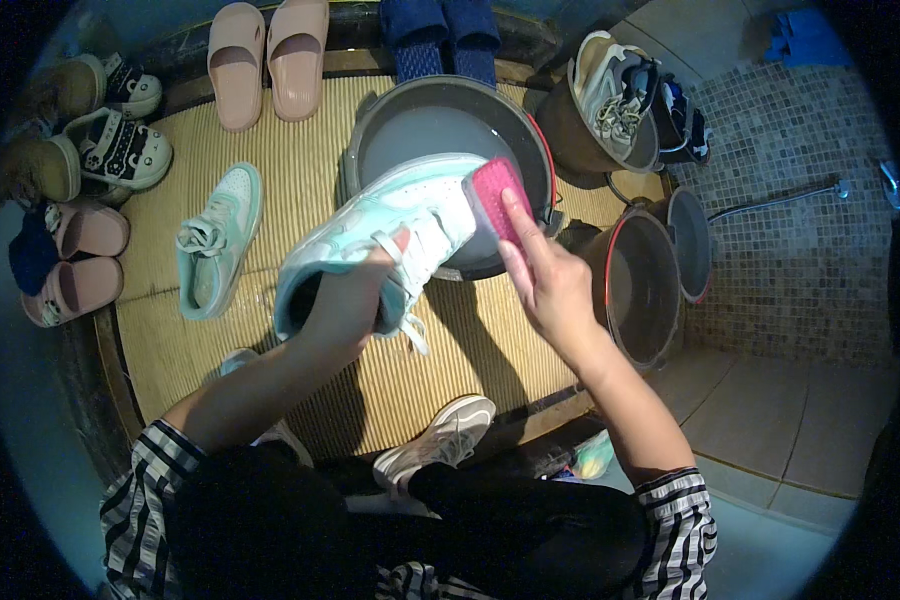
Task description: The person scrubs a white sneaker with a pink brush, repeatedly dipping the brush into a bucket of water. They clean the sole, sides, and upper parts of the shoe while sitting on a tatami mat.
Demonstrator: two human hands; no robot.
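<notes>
A white and mint-green sneaker [420, 199] is tilted in front of a round dark bucket [360, 135] of cloudy water. My left hand [352, 292] reaches into the shoe's opening and holds it, the fingers partly hidden inside and a thumb or finger showing by the laces. In my right hand [551, 274] is a pink scrubbing brush [499, 191], its edge at the sneaker's toe; whether the bristles touch it is hidden. A similar mint sneaker [223, 232] lies on the ribbed yellowish mat [427, 375] to the left.
Pink slides [297, 60] and navy slippers [450, 30] line the far edge. More footwear stands at the left, including a patterned clog [127, 150]. On the right, a bucket [570, 142] holds sneakers [615, 97], near a red-rimmed bucket [641, 285] and a metal hose [780, 196].
</notes>
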